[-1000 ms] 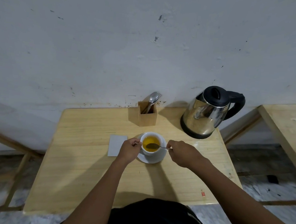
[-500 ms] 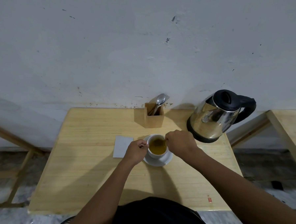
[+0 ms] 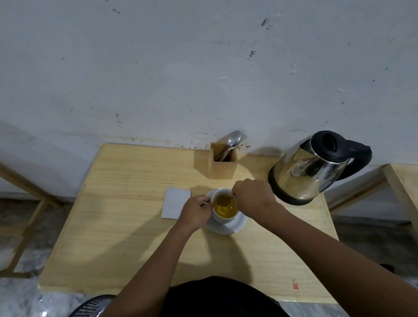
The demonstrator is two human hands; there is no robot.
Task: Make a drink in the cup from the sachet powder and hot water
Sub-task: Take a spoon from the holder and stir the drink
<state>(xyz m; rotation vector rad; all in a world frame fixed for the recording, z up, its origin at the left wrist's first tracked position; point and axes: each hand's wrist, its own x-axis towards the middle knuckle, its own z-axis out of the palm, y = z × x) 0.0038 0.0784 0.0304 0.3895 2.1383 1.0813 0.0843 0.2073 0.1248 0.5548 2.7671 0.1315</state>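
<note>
A white cup (image 3: 220,217) holding yellow-brown liquid stands on a white saucer (image 3: 231,228) in the middle of the wooden table (image 3: 131,239). My left hand (image 3: 195,212) grips the cup's handle on its left side. My right hand (image 3: 252,197) is closed above the cup's right rim on a spoon (image 3: 228,201), whose bowl dips into the liquid. A flat grey-white sachet (image 3: 175,202) lies on the table just left of my left hand. The steel kettle (image 3: 309,171) with a black lid and handle stands at the back right.
A wooden cutlery holder (image 3: 222,165) with a spoon and a fork stands behind the cup by the wall. A second wooden table (image 3: 412,193) is at the right edge. A small red mark (image 3: 295,286) sits near the front right corner.
My right hand has moved from the cup's right side to over its rim, lowering the spoon from lying across the cup into the liquid. The left hand stays on the handle.
</note>
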